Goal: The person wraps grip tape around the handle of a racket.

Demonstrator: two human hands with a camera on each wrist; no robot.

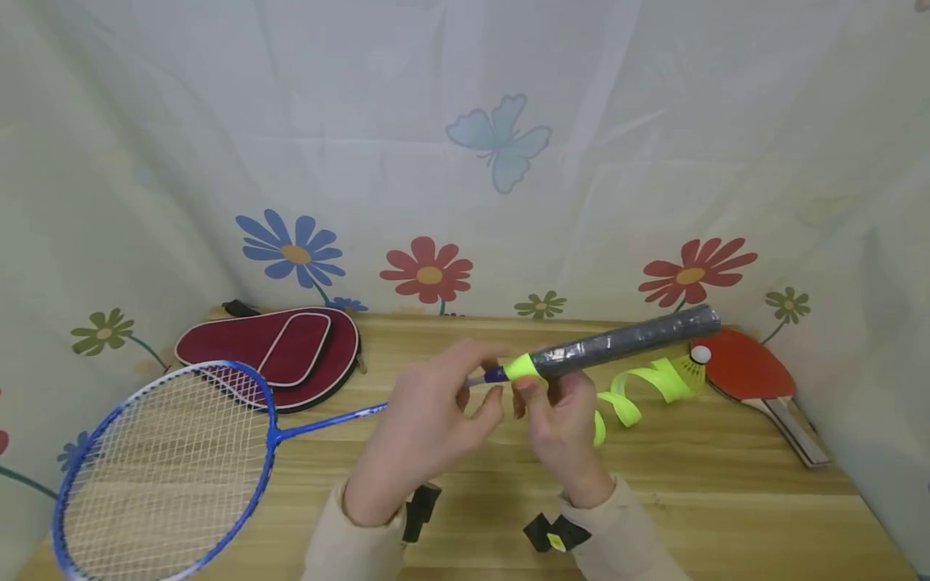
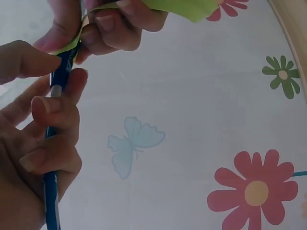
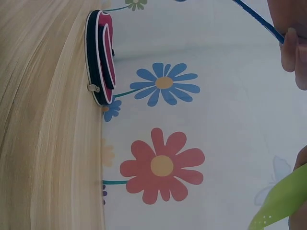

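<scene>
A blue badminton racket (image 1: pixel 330 421) is held above the table, its strung head at the left and its grey-wrapped handle (image 1: pixel 625 343) tilted up to the right. My left hand (image 1: pixel 429 428) holds the shaft just below the handle; the left wrist view shows its fingers curled round the blue shaft (image 2: pixel 51 187). With thumb and fingers, my right hand (image 1: pixel 563 428) pinches neon yellow-green grip tape (image 1: pixel 521 368) against the handle's lower end, where the tape goes round it. The loose tape length (image 1: pixel 625 411) trails in curls to the right, behind the hand.
A dark red paddle case (image 1: pixel 298 347) lies at the back left of the wooden table (image 1: pixel 726 516). At the right are a red table tennis paddle (image 1: pixel 751 367) and a yellow shuttlecock (image 1: pixel 693 373) with a white tip. A flower-printed curtain (image 1: pixel 581 202) hangs behind.
</scene>
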